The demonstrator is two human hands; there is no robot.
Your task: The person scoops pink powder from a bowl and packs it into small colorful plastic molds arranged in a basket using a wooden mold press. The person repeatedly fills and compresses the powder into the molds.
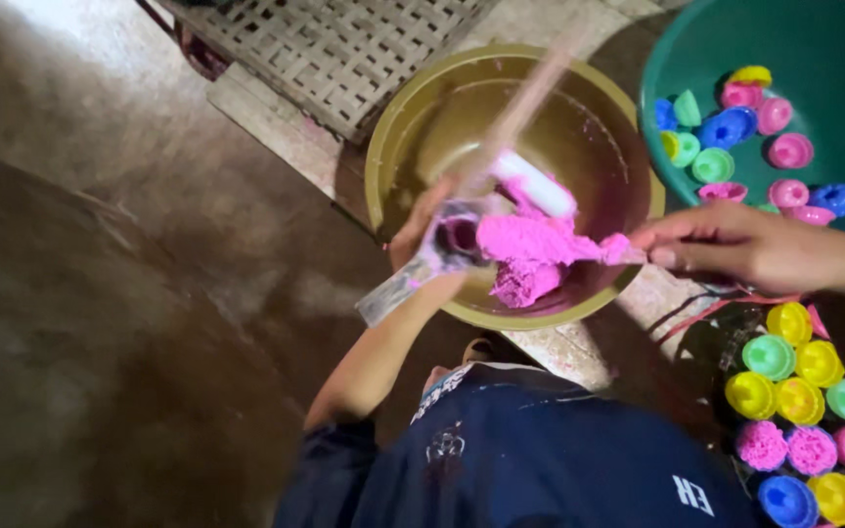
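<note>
Centre frame, my left hand (pixel 422 230) has its grip clenched on a small purple mould cup (pixel 459 237) over the round olive plastic basin (pixel 393 147) of pink dough (pixel 535 249). My right hand (pixel 735 244) pinches the dough's edge. I am filling; next needs firm pressing. Filled moulds (pixel 812 450) sit lower right.
</note>
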